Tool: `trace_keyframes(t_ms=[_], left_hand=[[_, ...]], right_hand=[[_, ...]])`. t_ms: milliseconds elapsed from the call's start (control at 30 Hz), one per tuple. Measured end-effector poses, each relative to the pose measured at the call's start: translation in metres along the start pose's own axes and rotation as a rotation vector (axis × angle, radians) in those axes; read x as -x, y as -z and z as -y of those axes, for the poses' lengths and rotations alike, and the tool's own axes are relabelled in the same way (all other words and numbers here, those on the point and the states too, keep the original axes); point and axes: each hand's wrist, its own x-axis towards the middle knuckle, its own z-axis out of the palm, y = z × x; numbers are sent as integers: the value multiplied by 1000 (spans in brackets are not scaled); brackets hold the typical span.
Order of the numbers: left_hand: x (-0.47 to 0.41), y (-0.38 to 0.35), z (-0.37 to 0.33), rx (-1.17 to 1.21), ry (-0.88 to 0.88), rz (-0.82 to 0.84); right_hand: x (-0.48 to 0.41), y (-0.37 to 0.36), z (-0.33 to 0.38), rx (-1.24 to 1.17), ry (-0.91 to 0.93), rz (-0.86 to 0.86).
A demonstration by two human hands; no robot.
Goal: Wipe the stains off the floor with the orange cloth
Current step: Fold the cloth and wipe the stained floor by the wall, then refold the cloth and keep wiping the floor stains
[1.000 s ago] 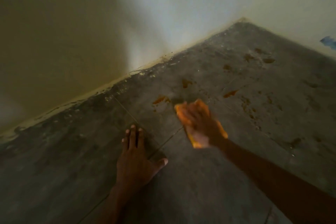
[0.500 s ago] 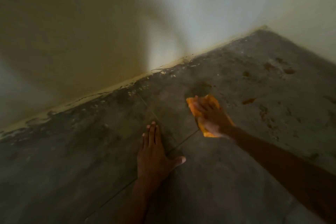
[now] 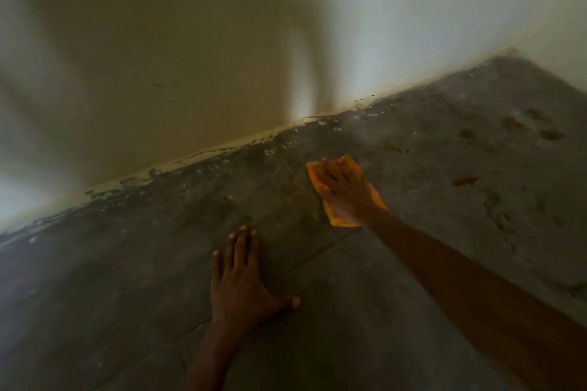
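An orange cloth (image 3: 378, 197) lies flat on the dark grey tiled floor (image 3: 381, 311), near the wall. My right hand (image 3: 344, 190) presses down on it with the palm and fingers spread over it. My left hand (image 3: 241, 282) rests flat on the floor to the left and nearer to me, fingers apart, holding nothing. Brown-orange stains show on the floor to the right of the cloth: one (image 3: 465, 180) close by, one (image 3: 394, 147) just beyond the cloth, and several (image 3: 551, 135) farther off near the corner.
A pale wall (image 3: 190, 57) meets the floor along a chipped, dirty edge (image 3: 222, 152) running from lower left to upper right. A second wall (image 3: 565, 25) closes the corner at the far right. Tile joints cross the floor between my hands.
My right hand has slid the cloth forward and left over the floor. The two stains nearest the cloth a second ago are no longer visible. My left hand stays planted.
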Motion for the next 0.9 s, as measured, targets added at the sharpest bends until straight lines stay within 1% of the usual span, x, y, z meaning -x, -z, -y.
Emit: trace_keyframes(t_ms=[33, 67, 133, 167, 233, 333, 367, 400, 433, 500, 533, 633, 700, 733, 800, 867, 900], left_hand=[[-1, 0, 0, 9, -3, -1], [-2, 0, -1, 12, -7, 1], [0, 2, -4, 5, -12, -5], [2, 3, -5, -2, -18, -6], [1, 6, -7, -29, -16, 24], [1, 16, -11, -58, -18, 76], [4, 21, -15, -46, -7, 77], [5, 23, -18, -9, 14, 56], [10, 27, -24, 40, 34, 21], [13, 24, -37, 152, 122, -17], [15, 20, -46, 202, 172, 6], [15, 6, -78, 276, 250, 73], [15, 4, -99, 309, 287, 35], [14, 4, -107, 370, 303, 16], [14, 9, -119, 615, 330, 5], [15, 22, -136, 881, 339, 35], [17, 31, -147, 981, 337, 59]], right_hand=[[-11, 3, 26, -55, -27, 2], [-18, 0, 54, -52, 21, 0], [-5, -12, 102, 42, 244, 35], [10, -18, 110, 79, 317, 67], [45, -28, 97, 75, 382, 70], [90, -28, 62, 31, 412, 111], [103, -20, 54, -8, 380, 97], [114, -11, 46, -112, 275, 108], [125, -8, 38, -249, 105, 79], [142, -4, 26, -415, -247, -53], [151, -1, 25, -460, -347, -60], [154, 1, 38, -578, -517, 66], [151, 4, 43, -767, -670, 97], [154, 9, 42, -923, -722, 118], [169, 26, 36, -1261, -738, 146], [199, 56, 28, -1512, -715, 143], [216, 72, 23, -1590, -689, 129]])
